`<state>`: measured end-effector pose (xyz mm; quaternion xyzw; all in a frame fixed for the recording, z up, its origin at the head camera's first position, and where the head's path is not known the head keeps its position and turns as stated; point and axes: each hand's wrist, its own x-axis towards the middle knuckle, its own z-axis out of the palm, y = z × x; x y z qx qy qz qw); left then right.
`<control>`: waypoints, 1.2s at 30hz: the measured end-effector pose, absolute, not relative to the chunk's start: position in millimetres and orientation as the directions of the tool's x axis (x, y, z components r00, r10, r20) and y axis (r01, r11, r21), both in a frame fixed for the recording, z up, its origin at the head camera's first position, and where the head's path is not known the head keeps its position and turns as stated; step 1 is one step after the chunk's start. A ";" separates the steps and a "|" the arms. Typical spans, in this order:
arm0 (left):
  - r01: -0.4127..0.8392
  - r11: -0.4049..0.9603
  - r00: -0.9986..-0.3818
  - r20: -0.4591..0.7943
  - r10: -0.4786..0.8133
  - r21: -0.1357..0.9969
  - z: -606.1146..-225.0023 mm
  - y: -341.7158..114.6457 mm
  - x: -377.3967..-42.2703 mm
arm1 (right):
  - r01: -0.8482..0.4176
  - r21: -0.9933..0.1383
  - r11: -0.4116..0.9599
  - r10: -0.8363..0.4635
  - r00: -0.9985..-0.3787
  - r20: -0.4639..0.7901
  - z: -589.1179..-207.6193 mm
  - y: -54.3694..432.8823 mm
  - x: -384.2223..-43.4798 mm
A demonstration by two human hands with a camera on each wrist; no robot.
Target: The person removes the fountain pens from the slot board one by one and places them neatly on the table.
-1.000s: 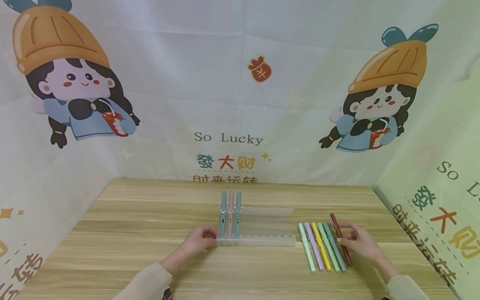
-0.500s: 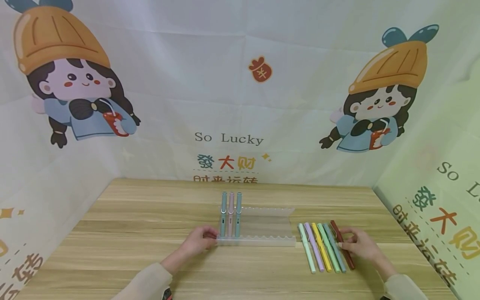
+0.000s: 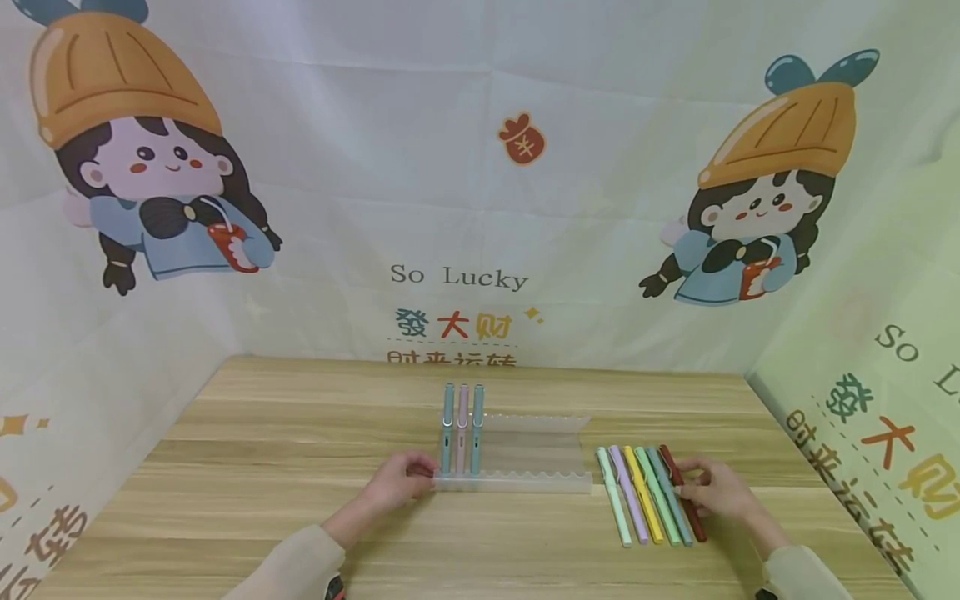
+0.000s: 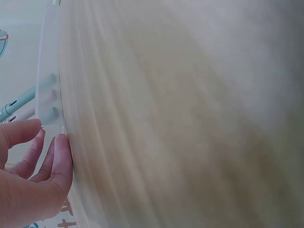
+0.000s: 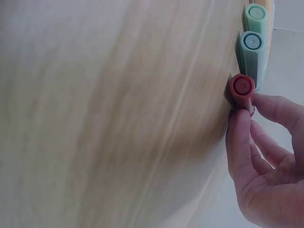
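Thumb and fingers of my right hand (image 3: pixel 716 492) pinch a dark red pen (image 3: pixel 690 508), seen end-on as a red barrel (image 5: pixel 243 86) in the right wrist view. The pen lies at the right end of a slanted row, beside a grey-teal pen (image 3: pixel 670 496). My left hand (image 3: pixel 401 482) holds the near left corner of a clear notched pen rack (image 3: pixel 525 483); its fingers (image 4: pixel 61 152) are bent at the rack's end in the left wrist view. Two teal pens and a pink pen (image 3: pixel 462 433) sit side by side in the rack's left notches.
Left of the red pen lie green (image 3: pixel 656 496), yellow (image 3: pixel 643 496), lilac (image 3: pixel 628 496) and mint (image 3: pixel 615 496) pens on the wooden table (image 3: pixel 300 433). A printed cloth backdrop (image 3: pixel 480 208) stands behind the table and along both sides.
The dark red pen has moved slightly toward me and come down beside the grey-teal pen, still in my right fingers. My left hand and the rack have stayed in place.
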<state>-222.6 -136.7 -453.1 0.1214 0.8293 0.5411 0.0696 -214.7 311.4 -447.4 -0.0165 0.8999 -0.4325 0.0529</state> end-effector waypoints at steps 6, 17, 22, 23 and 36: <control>0.134 0.382 -0.959 0.023 0.282 0.914 -453.0 -136.6 -222.9 | 0.011 -0.770 0.638 -0.048 -0.997 -0.054 -440.3 307.1 -212.4; 0.129 0.375 -0.958 0.019 0.285 0.918 -454.3 -137.1 -223.7 | -0.105 -0.763 0.638 -0.076 -0.994 0.074 -426.3 278.4 -215.6; 0.123 0.376 -0.960 0.014 0.279 0.918 -455.7 -136.8 -223.9 | -0.125 -0.777 0.617 -0.110 -0.991 0.073 -430.5 262.7 -221.1; 0.123 0.374 -0.960 0.015 0.278 0.919 -455.7 -136.9 -223.6 | -0.127 -0.780 0.612 -0.112 -0.991 0.074 -431.2 259.3 -221.7; 0.134 0.372 -0.961 0.029 0.274 0.919 -457.0 -136.7 -224.6 | -0.176 -0.824 0.538 -0.158 -0.982 0.106 -423.5 218.1 -228.7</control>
